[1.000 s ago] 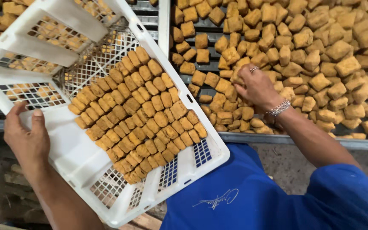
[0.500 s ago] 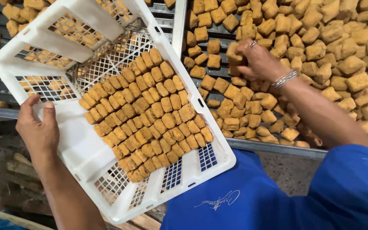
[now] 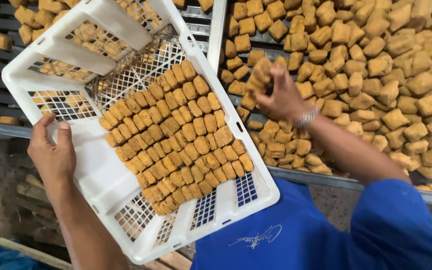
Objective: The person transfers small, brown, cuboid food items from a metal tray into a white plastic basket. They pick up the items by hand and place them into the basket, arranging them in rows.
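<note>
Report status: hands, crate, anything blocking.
Left hand grips white crate rim. Right hand shut on fried tofu pieces above loose pile. Packed rows fill crate's middle; path clear.

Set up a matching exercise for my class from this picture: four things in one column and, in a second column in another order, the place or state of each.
Things:
1. left hand
2. right hand
3. white crate
4. bracelet

Places or states:
A. tilted, with golden-brown cubes packed in rows inside
B. on the wrist of the arm reaching over the loose pile
C. gripping the crate's rim
D. lifted above the loose pile, holding several cubes

Pairs: 1-C, 2-D, 3-A, 4-B
</note>
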